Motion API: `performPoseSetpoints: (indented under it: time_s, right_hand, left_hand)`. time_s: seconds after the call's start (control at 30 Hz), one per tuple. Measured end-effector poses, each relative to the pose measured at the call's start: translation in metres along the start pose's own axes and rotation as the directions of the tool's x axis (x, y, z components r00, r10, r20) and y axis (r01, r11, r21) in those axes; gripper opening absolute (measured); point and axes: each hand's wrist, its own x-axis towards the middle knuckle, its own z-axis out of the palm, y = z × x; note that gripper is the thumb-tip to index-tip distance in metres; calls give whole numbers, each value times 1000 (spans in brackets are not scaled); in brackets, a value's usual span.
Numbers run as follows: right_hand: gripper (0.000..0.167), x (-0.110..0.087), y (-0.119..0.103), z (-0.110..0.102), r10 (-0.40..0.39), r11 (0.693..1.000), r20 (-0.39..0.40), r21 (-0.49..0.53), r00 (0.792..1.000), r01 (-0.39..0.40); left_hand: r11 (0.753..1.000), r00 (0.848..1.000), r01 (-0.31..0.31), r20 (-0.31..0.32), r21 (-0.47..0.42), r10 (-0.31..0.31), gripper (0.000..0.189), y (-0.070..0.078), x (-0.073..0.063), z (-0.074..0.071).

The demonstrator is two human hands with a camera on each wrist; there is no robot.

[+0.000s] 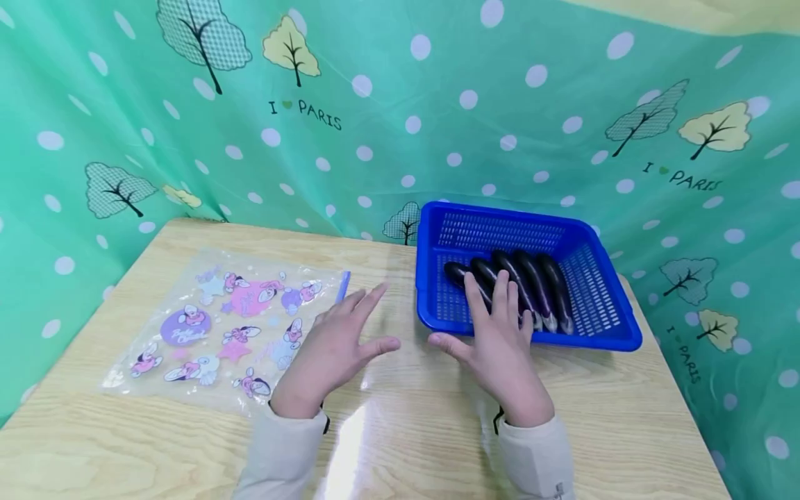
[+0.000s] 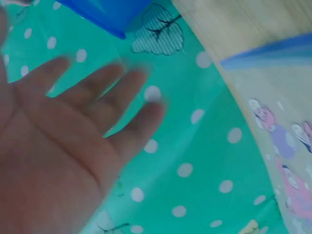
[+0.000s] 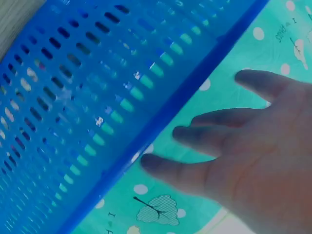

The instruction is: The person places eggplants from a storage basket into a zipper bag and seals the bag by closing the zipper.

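A blue plastic basket (image 1: 507, 214) with slotted walls stands on the right of the table. In it several dark purple eggplants (image 1: 542, 283) lie side by side. My right hand (image 1: 503, 357) hovers at the basket's front rim with fingers spread, overlapping the eggplants' near ends in the head view. From the right wrist, those fingers (image 3: 185, 175) point at the basket wall and hold nothing. To the left, a clear zip bag (image 1: 206, 368) printed with pink and purple cartoons lies flat, its blue closure strip (image 1: 343, 286) facing right. My left hand (image 1: 331, 351) is over its right edge, fingers extended, palm empty.
The light wood-grain table (image 1: 412, 430) reaches toward me, with a bright reflection between the arms. A green polka-dot sheet (image 1: 375, 153) with printed trees hangs behind and along both sides, close behind the basket.
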Motion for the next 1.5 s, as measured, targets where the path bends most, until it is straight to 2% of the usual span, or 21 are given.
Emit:
performPoseSetpoints:
  time_s: [0.07, 0.1, 0.2, 0.27, 0.33, 0.4, 0.5, 0.8, 0.87, 1.03, 1.1, 1.2, 1.3, 1.37, 1.5]
  right_hand:
    - [98, 0, 0, -2, -19, 1000, -28, 24, 999, 19]
    - [94, 0, 0, -3, -27, 999, -41, 35, 999, 29]
    - [85, 0, -1, -5, -41, 997, -58, 58, 997, 44]
    - [81, 0, -2, -6, -45, 997, -62, 59, 997, 49]
    - [79, -1, -3, -7, -44, 997, -59, 60, 997, 48]
    - [79, -1, -3, -7, -40, 997, -51, 64, 998, 43]
    - [79, -3, -2, -9, -34, 996, -45, 75, 998, 38]
    - [77, -8, 6, -13, -1, 995, -28, 100, 1000, 4]
    - [77, -8, 8, -14, 10, 994, -23, 112, 1000, -8]
    - [79, -6, 18, -17, 40, 987, -16, 157, 999, -37]
    - [82, -5, 23, -19, 49, 984, -15, 172, 999, -45]
    - [84, -4, 30, -22, 60, 983, -17, 174, 998, -56]
    - [84, -2, 34, -26, 76, 982, -18, 173, 997, -72]
    - [83, -2, 37, -29, 86, 982, -13, 172, 996, -82]
    - [79, -3, 40, -40, 89, 985, -12, 152, 996, -87]
  left_hand:
    - [995, 995, 93, 36, 17, -94, 76, -6, -2, -1]
    - [989, 987, 146, 56, 34, -148, 71, -9, -3, -2]
    - [957, 952, 274, 112, 94, -284, 65, -18, -6, -3]
    - [938, 927, 330, 149, 112, -344, 66, -24, -7, -3]
    - [927, 914, 357, 161, 115, -372, 60, -29, -7, -1]
    - [925, 912, 361, 160, 121, -377, 49, -33, -6, 1]
    - [928, 919, 353, 140, 121, -368, 39, -36, -5, 2]
    - [949, 944, 296, 119, 111, -309, 46, -46, -3, -2]
    - [951, 951, 291, 71, 106, -299, 45, -49, -4, -5]
    - [968, 967, 237, -116, 79, -227, 43, -57, -6, -9]
    - [977, 970, 202, -151, 72, -190, 43, -62, -5, -9]
    - [986, 979, 164, -129, 36, -158, 45, -69, -4, -9]
    - [985, 984, 171, -52, -27, -172, 48, -74, -3, -9]
    - [979, 981, 194, 15, -67, -193, 51, -75, -3, -9]
    - [976, 972, 209, 127, -67, -199, 49, -74, -1, -5]
